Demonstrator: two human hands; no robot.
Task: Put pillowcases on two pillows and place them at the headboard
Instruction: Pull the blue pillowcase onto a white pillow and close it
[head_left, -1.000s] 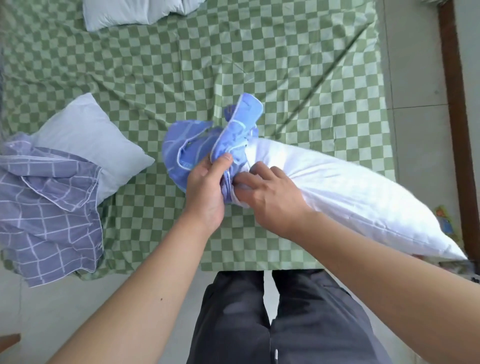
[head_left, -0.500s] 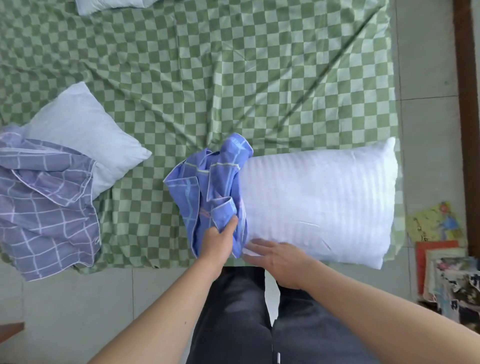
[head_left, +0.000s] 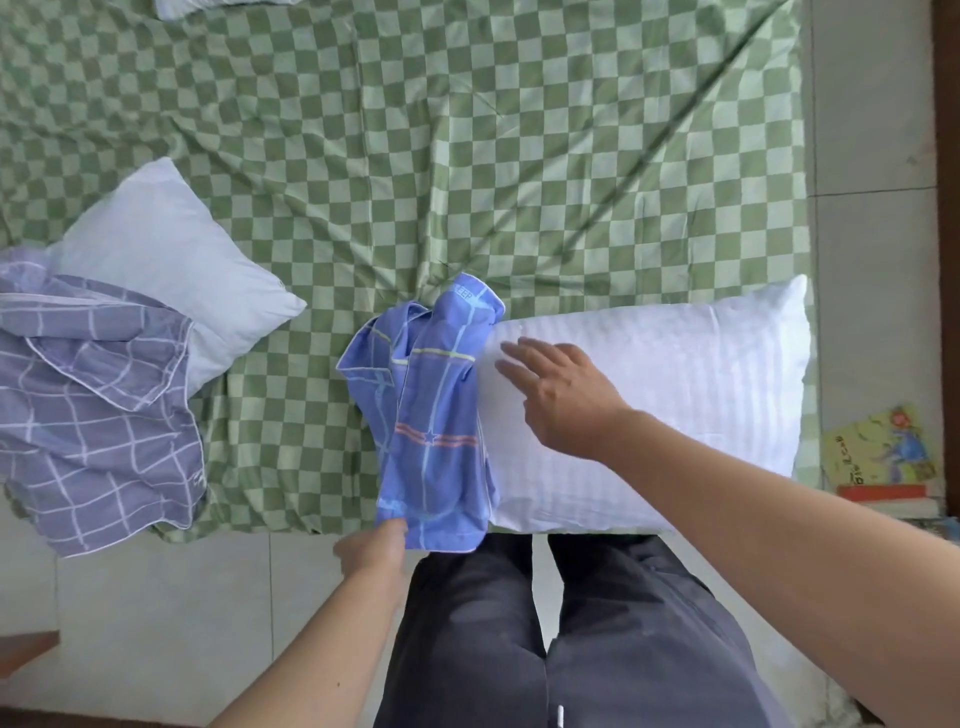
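Observation:
A white striped pillow lies flat along the near edge of the bed. A bright blue pillowcase is bunched over its left end. My left hand grips the pillowcase's lower near corner at the bed edge. My right hand rests on top of the pillow near the bunched cloth, fingers straight and spread. A second bare pillow lies at the left, with a purple-grey checked pillowcase heaped on its near side and hanging off the bed.
The green checked sheet covers the bed. Another pale pillow corner shows at the top edge. Books lie on the tiled floor at right, beside a dark wooden frame. My legs stand against the bed edge.
The pillow came down from a tilted hold to lie flat. My right hand moved from its near edge up onto its top. My left hand slid down to the pillowcase's lower corner.

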